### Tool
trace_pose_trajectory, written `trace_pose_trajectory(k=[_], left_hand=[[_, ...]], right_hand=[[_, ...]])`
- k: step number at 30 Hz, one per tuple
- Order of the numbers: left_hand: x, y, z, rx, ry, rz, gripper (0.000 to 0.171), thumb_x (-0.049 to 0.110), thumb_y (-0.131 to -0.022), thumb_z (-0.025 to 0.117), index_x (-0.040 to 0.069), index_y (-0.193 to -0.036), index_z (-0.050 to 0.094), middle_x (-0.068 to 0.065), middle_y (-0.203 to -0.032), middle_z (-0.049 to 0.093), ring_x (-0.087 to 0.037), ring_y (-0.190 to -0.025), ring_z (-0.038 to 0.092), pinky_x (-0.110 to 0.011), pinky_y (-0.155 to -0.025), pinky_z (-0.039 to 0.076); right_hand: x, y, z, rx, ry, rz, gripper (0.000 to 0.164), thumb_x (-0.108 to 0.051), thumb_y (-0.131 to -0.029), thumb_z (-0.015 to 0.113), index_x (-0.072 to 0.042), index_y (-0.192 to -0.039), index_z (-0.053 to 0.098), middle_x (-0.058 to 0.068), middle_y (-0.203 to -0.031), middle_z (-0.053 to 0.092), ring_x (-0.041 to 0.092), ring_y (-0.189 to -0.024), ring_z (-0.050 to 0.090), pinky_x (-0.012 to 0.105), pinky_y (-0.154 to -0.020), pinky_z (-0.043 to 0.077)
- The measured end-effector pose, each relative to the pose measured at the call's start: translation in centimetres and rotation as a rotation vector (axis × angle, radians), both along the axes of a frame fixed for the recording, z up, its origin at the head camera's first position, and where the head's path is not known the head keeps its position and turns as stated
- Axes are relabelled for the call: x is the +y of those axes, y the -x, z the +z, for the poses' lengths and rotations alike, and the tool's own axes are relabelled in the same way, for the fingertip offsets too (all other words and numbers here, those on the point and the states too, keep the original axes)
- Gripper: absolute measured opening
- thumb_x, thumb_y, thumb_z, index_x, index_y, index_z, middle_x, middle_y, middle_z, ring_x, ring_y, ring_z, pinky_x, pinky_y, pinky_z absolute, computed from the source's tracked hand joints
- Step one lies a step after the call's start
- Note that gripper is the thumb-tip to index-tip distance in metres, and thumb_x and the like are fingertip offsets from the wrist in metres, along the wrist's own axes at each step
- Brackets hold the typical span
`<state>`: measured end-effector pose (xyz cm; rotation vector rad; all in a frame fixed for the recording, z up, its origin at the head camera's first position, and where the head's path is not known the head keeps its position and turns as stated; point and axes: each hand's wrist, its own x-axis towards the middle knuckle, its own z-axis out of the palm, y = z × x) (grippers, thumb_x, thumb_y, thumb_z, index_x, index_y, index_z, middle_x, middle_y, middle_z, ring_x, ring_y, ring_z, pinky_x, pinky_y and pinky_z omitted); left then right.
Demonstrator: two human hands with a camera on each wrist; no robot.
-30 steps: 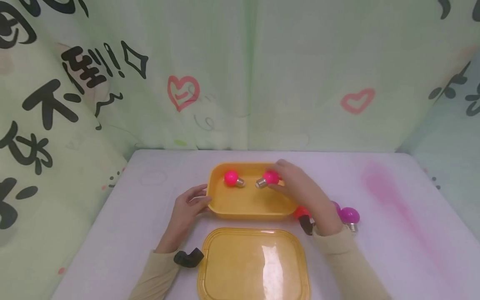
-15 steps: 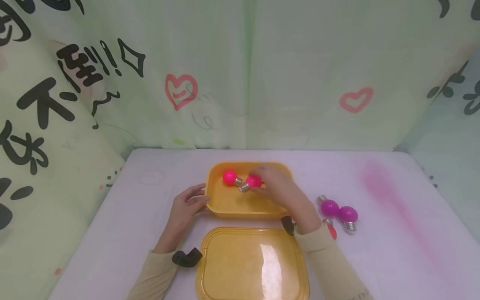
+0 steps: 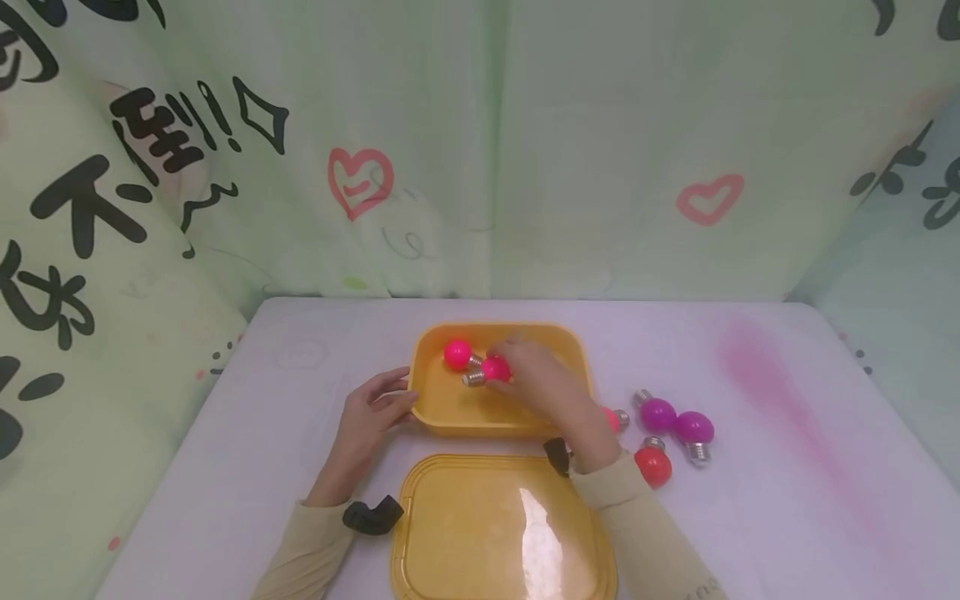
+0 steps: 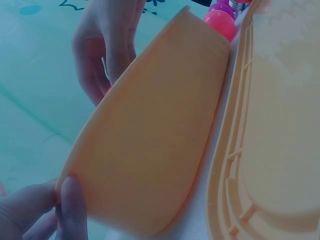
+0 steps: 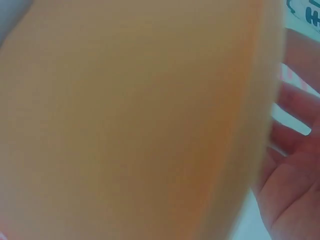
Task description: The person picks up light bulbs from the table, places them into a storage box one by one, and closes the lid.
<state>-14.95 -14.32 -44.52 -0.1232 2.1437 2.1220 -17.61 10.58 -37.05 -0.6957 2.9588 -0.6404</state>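
A yellow plastic box [image 3: 457, 410] lies on the table with two pink light bulbs inside. My left hand [image 3: 369, 423] grips its left end; in the left wrist view the thumb [image 4: 73, 205] and fingers pinch the rim. Inside the box, my right hand [image 3: 547, 383] holds one pink bulb [image 3: 495, 369] between thumb and fingers, its metal base toward the left. Just behind and left of that lies the other pink bulb [image 3: 457, 355]. The blurred box wall [image 5: 125, 125] fills most of the right wrist view.
A yellow lid [image 3: 480, 525] lies flat in front of the box. To the right are two purple bulbs [image 3: 694, 427], a red bulb [image 3: 653, 467] and a reddish bulb [image 3: 612, 419] partly behind my right arm. A printed curtain [image 3: 585, 150] hangs behind the table.
My right hand has moved left inside the box with its pink bulb, close to the other one. The bulbs right of the box have come into fuller view. My left hand stays on the box.
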Motion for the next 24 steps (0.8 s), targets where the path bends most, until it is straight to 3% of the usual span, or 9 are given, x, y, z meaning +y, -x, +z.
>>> trace_pose_trajectory(k=[4, 9, 14, 19, 24], left_hand=[[-0.1, 0.0, -0.1, 0.003, -0.016, 0.001, 0.047, 0.009, -0.091, 0.071, 0.005, -0.136, 0.057, -0.016, -0.122, 0.055, -0.011, -0.092, 0.066, -0.025, -0.079, 0.06], [0.0, 0.1, 0.0, -0.001, -0.017, 0.004, 0.047, 0.008, -0.092, 0.07, 0.005, -0.136, 0.056, -0.016, -0.122, 0.054, -0.012, -0.095, 0.066, -0.026, -0.079, 0.06], [0.1, 0.1, 0.1, -0.008, 0.001, 0.004, 0.046, 0.007, -0.093, 0.069, 0.005, -0.137, 0.056, -0.018, -0.125, 0.054, -0.015, -0.097, 0.065, -0.025, -0.079, 0.059], [0.1, 0.1, 0.0, -0.011, 0.002, 0.004, 0.047, 0.008, -0.092, 0.07, 0.005, -0.137, 0.056, -0.019, -0.126, 0.054, -0.016, -0.096, 0.064, -0.023, -0.078, 0.059], [0.0, 0.1, -0.1, -0.012, -0.009, 0.005, 0.047, 0.008, -0.092, 0.07, 0.005, -0.137, 0.056, -0.019, -0.127, 0.054, -0.016, -0.096, 0.064, -0.023, -0.078, 0.059]], right_hand=[[-0.5, -0.2, -0.4, -0.016, 0.004, -0.023, 0.029, -0.022, -0.091, 0.073, -0.009, -0.116, 0.068, 0.003, -0.103, 0.065, 0.02, -0.095, 0.059, 0.036, -0.09, 0.055], [-1.2, -0.4, -0.8, -0.046, 0.022, -0.033, 0.033, -0.023, -0.093, 0.071, -0.009, -0.122, 0.066, 0.006, -0.113, 0.066, 0.024, -0.104, 0.06, 0.04, -0.1, 0.052], [-2.0, -0.4, -1.1, -0.051, 0.034, 0.002, 0.036, -0.021, -0.091, 0.073, -0.007, -0.124, 0.065, 0.008, -0.116, 0.067, 0.026, -0.109, 0.061, 0.041, -0.103, 0.05], [-2.4, -0.2, -1.9, -0.024, 0.029, 0.02, 0.038, -0.021, -0.088, 0.076, -0.008, -0.123, 0.067, 0.008, -0.109, 0.068, 0.025, -0.103, 0.063, 0.038, -0.099, 0.053], [-2.7, 0.0, -2.5, -0.02, 0.004, 0.016, 0.04, -0.025, -0.088, 0.077, -0.01, -0.123, 0.067, 0.004, -0.093, 0.064, 0.019, -0.086, 0.06, 0.033, -0.087, 0.056]])
